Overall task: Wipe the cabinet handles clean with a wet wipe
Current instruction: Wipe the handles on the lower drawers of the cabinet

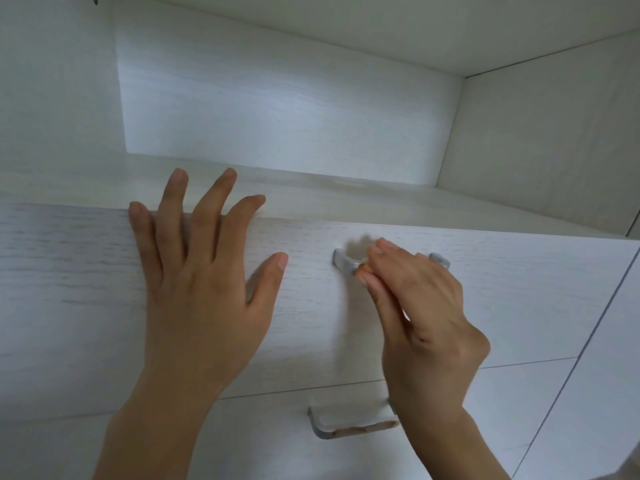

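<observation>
Right hand: my right hand [422,306] is curled, fingers bent over the bar from above and thumb under it, so I pinch the upper handle [343,259] about its middle. The grip is close so that a rub along the metal has pressure behind it.
Between the fingertips: a small orange patch shows where fingers and thumb meet. I cannot tell whether it is a stain on the bar or something I hold.
Wet wipe: no wet wipe shows plainly. If it is in this hand, my fingers hide it.
Upper handle: a pale metal bar fixed level on the drawer front [69,271]. Its left end and right foot stick out on either side of my hand.
Left hand: my left hand [201,271] lies flat with fingers spread, holding nothing, palm pressed on the drawer front left of the handle. Three fingertips reach over the top edge [381,223]. I judge it braces the front so the rubbing does not shift it.
Lower handle: the lower handle [349,424] sits on the front below, near my right wrist and untouched. Orange-brown marks run along its front edge, so it looks in need of cleaning.
Beyond: above the top edge an open compartment [277,116] of the same pale wood goes back.
Progress: upper handle in hand, lower one not yet done, by my judgement.
</observation>
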